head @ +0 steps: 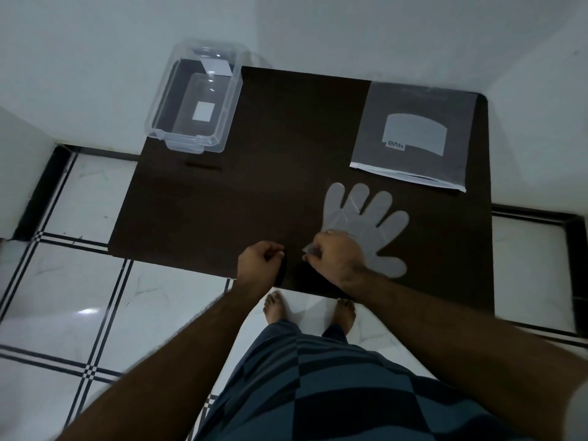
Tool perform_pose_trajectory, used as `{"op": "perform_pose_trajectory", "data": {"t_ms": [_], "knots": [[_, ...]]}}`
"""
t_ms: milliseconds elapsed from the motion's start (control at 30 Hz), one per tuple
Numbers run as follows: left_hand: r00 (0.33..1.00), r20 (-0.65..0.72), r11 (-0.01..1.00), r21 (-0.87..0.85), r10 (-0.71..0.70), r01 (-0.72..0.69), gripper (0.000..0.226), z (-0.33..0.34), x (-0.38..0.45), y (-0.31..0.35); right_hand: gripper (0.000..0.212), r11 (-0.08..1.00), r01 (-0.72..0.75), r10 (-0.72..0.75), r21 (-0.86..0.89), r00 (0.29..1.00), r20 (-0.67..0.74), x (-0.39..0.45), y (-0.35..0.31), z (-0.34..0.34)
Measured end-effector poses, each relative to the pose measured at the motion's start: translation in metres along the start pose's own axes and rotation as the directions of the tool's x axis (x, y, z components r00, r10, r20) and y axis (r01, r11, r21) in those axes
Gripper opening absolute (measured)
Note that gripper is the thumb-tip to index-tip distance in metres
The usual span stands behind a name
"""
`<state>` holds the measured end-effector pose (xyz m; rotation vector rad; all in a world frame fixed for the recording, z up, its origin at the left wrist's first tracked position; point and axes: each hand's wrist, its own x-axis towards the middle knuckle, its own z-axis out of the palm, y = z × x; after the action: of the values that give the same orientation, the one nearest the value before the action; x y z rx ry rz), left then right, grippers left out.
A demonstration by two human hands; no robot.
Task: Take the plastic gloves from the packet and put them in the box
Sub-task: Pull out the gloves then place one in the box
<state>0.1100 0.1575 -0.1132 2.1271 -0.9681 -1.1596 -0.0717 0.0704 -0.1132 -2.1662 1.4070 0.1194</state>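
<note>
Table point(254, 186) with one glove point(375, 230), one packet point(413, 135), one box point(194, 97), right hand point(334, 257) pinching glove, left hand point(259, 261) curled empty

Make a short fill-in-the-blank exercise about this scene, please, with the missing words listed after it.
1. The plastic glove lies flat on the dark ____.
2. The right hand pinches the glove's ____ edge, not its fingers.
3. The clear plastic box stands at the far ____ corner of the mat.
4. The packet lies beyond the glove, while the left hand holds ____.

Missing words: mat; cuff; left; nothing
</note>
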Motion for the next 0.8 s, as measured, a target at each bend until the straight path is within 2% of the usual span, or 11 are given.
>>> {"op": "perform_pose_trajectory", "data": {"t_ms": [100, 167, 300, 467, 600, 700, 800], "knots": [[1.0, -0.01, 0.999, -0.032, -0.009, 0.008, 0.014, -0.001, 0.004, -0.002, 0.017, 0.997, 0.035, -0.038, -0.07, 0.999, -0.032, 0.002, 0.003, 0.001], [1.0, -0.002, 0.999, -0.052, -0.015, 0.015, 0.014, -0.002, 0.008, -0.002, 0.02, 0.997, 0.051, -0.053, -0.065, 0.998, -0.034, 0.005, 0.004, 0.003], [0.996, 0.059, 0.98, -0.183, -0.07, 0.08, 0.014, 0.001, 0.019, 0.002, 0.02, 0.99, -0.006, 0.015, 0.141, 0.998, -0.062, 0.004, 0.009, 0.006], [0.942, 0.257, 0.855, -0.416, -0.216, 0.31, 0.012, 0.017, 0.024, 0.025, 0.006, 0.921, -0.053, 0.134, 0.386, 0.973, -0.187, -0.007, 0.028, 0.008], [0.87, 0.396, 0.732, -0.492, -0.294, 0.471, 0.019, 0.037, 0.035, 0.038, 0.012, 0.831, -0.153, 0.26, 0.535, 0.957, -0.129, -0.01, 0.035, 0.006], [0.843, 0.424, 0.667, -0.526, -0.332, 0.527, 0.029, 0.049, 0.038, 0.05, 0.006, 0.714, -0.223, 0.319, 0.663, 0.947, -0.025, -0.012, 0.038, 0.001], [0.815, 0.455, 0.607, -0.55, -0.358, 0.574, 0.025, 0.055, 0.04, 0.059, 0.008, 0.611, -0.285, 0.345, 0.739, 0.936, 0.076, -0.016, 0.038, -0.003]]}}
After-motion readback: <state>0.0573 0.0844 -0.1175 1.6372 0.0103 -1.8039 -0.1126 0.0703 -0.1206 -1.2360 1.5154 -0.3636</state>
